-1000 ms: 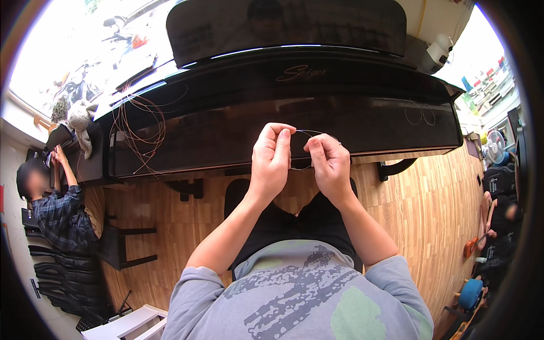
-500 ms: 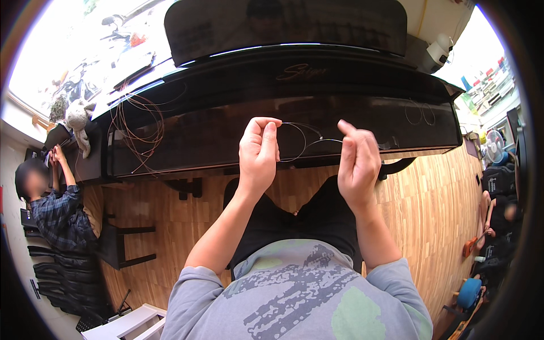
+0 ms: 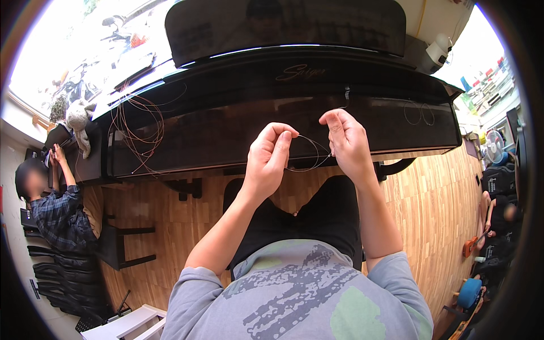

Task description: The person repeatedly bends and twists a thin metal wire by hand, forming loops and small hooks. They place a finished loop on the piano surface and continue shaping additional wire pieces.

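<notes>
Over the front edge of a black piano (image 3: 226, 133), my left hand (image 3: 271, 156) pinches a loop of thin metal string (image 3: 317, 164) between thumb and fingertips. The loop hangs in the gap between my hands and reaches my right hand (image 3: 349, 141). My right hand is closed on the string too, thumb against the bent fingers. From its fingertips a thin end rises toward a small shiny strip (image 3: 347, 93); I cannot tell whether the two are joined. On the piano's left lies a loose coil of copper-coloured strings (image 3: 139, 124), and on its right a thin coiled string (image 3: 419, 113).
A music stand panel (image 3: 283, 25) rises at the back. At the left sits a person (image 3: 59, 209) in a checked shirt, near a grey plush toy (image 3: 78, 116) and a black bench (image 3: 119, 246). A white camera-like device (image 3: 438, 52) stands back right. Another person with a small orange guitar (image 3: 470, 246) is at the right.
My hands have come closer together, the left shifting right and slightly down. The right hand has turned, and the small shiny strip has swung from its right side to above it.
</notes>
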### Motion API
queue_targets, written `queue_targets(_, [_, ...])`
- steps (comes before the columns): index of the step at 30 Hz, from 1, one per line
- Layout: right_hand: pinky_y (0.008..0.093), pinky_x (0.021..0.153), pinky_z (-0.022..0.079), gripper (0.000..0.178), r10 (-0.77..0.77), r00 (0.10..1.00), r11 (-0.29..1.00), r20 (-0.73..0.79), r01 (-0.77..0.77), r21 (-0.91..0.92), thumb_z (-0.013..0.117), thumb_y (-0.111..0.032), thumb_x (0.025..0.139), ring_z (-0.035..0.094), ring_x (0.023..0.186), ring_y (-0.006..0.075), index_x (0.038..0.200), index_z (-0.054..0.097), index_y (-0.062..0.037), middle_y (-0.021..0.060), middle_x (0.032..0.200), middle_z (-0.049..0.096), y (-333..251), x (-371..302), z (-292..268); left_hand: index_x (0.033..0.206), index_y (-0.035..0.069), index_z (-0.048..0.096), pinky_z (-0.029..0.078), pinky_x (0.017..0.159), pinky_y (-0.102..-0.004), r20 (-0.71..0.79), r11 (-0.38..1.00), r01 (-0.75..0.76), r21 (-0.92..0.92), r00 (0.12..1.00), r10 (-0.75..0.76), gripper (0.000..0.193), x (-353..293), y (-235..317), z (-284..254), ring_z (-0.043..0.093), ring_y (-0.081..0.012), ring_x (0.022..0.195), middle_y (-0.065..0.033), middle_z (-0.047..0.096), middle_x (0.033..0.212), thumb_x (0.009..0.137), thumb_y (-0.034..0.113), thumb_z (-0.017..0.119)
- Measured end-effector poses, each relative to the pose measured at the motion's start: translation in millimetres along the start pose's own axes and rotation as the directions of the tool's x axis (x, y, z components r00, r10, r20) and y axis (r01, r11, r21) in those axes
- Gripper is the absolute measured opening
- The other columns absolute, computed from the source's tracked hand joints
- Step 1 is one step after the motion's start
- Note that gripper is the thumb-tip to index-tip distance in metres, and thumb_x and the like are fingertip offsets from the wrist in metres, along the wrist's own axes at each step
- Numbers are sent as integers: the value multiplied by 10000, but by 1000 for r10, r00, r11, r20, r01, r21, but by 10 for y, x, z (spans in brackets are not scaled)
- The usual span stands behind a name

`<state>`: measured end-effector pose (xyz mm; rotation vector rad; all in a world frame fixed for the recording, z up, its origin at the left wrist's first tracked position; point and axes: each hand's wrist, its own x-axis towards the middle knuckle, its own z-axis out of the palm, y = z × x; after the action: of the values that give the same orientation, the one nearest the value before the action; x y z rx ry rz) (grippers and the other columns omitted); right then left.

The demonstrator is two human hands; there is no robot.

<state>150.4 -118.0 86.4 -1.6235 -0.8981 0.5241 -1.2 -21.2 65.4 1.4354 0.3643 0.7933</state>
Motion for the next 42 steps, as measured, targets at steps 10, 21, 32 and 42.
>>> queue_targets(10, [194,567,439,145,-11,984,971,175,-32,239,538,-122,958,527,610,49,957,626,-8,-4,713,584,96,64,1,986,26,561,325,475,-181,46,994,-1,-109,999,6,159,11,-26,-21,362,-8,504,61,433,603,1004,143,455])
queue_targets(21, [200,627,480,146,-62,979,905,192,-27,425,581,-73,922,625,719,88,1043,595,8,57,825,659,-23,75,-13,979,36,577,319,481,-174,39,991,55,124,997,-60,154,13,-33,-13,372,-2,522,66,444,619,995,153,478])
queue_targets(32, [211,706,505,174,57,922,954,382,-164,253,506,-19,935,595,756,74,1033,647,11,39,843,645,115,27,-30,990,35,572,291,477,-171,-19,975,-38,219,999,43,151,2,-21,-33,356,6,531,72,437,640,1000,135,459])
queue_targets(42, [199,693,427,125,32,875,943,484,-186,274,457,-9,943,470,738,61,924,580,-16,-15,794,529,101,28,-100,990,32,560,267,474,-173,-49,991,-58,125,997,64,150,10,-45,-52,330,4,528,69,426,639,1003,127,446])
